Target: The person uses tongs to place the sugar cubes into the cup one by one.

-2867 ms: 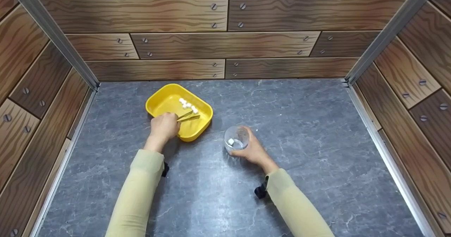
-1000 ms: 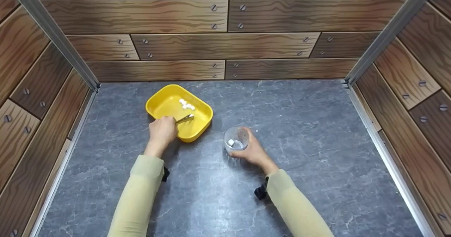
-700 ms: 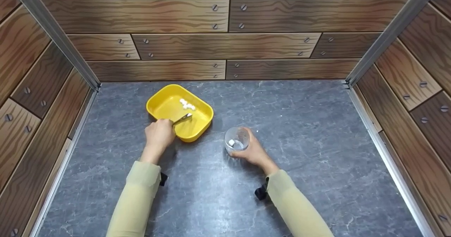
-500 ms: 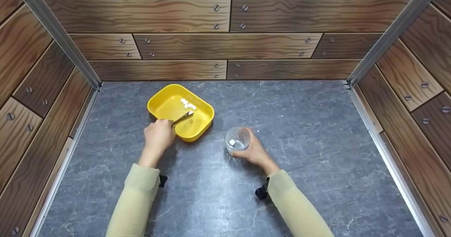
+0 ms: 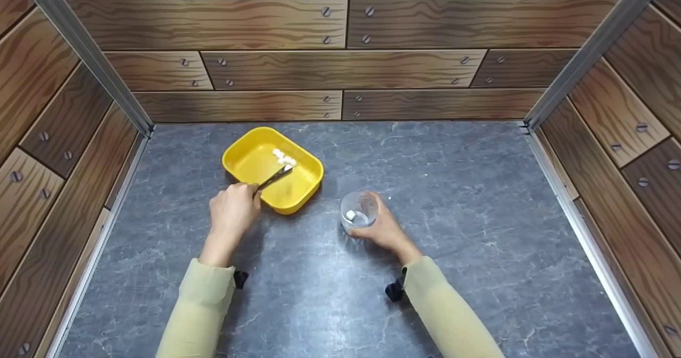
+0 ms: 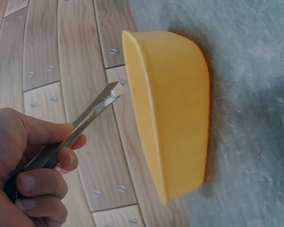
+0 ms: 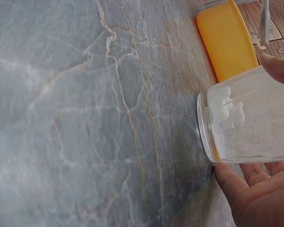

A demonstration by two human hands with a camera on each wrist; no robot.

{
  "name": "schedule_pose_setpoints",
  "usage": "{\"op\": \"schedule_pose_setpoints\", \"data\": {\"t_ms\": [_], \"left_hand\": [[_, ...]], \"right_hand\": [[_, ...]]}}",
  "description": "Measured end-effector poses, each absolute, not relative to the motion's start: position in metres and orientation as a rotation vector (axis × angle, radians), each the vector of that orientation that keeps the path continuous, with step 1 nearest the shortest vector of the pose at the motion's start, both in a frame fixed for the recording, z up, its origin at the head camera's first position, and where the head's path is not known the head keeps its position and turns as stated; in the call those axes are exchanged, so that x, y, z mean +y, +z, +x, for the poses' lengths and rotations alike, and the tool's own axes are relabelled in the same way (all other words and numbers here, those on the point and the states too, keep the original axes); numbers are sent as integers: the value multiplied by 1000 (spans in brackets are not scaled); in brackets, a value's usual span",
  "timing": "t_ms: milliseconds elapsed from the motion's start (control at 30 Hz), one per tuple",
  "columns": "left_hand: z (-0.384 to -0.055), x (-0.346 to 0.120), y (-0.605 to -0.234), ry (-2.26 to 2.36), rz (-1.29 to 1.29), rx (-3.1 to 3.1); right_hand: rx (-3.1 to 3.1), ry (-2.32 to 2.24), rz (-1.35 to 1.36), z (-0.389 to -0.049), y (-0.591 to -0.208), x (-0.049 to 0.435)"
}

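Note:
My left hand [image 5: 234, 209] grips small metal tongs [image 6: 87, 118], their serrated tips pinching one small white cube [image 6: 117, 89]. In the head view the tongs reach over the near-left rim of a yellow tub [image 5: 250, 164]; the left wrist view shows their tips above its rim. Several more white cubes [image 5: 279, 156] lie in the tub toward its far side. My right hand [image 5: 387, 231] holds a clear cup [image 7: 270, 113] upright on the floor, thumb and fingers around its sides. A few white cubes [image 7: 222, 108] rest in the cup's bottom.
Grey marbled flooring [image 5: 452, 188] spreads around both containers. Wood-patterned walls [image 5: 276, 68] with metal corner posts enclose the back and sides. A tiny white crumb [image 5: 389, 198] lies just beyond the cup.
The tongs, apart 2.9 s ago beside the cubes, have closed on one cube and lifted it. My left hand has drawn back toward the tub's near-left side; my right hand stays put.

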State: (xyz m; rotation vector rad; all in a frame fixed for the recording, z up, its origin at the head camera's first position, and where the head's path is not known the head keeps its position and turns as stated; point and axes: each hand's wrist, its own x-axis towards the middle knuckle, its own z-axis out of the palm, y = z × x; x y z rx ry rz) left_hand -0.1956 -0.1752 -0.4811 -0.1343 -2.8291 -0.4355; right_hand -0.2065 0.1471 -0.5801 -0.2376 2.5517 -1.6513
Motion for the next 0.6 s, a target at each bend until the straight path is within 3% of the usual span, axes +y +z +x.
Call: {"op": "schedule_pose_setpoints", "data": {"t_ms": [600], "left_hand": [[-174, -155, -457, -514, -361, -2752]], "right_hand": [[2529, -1721, -274, -207, -583, 147]]}}
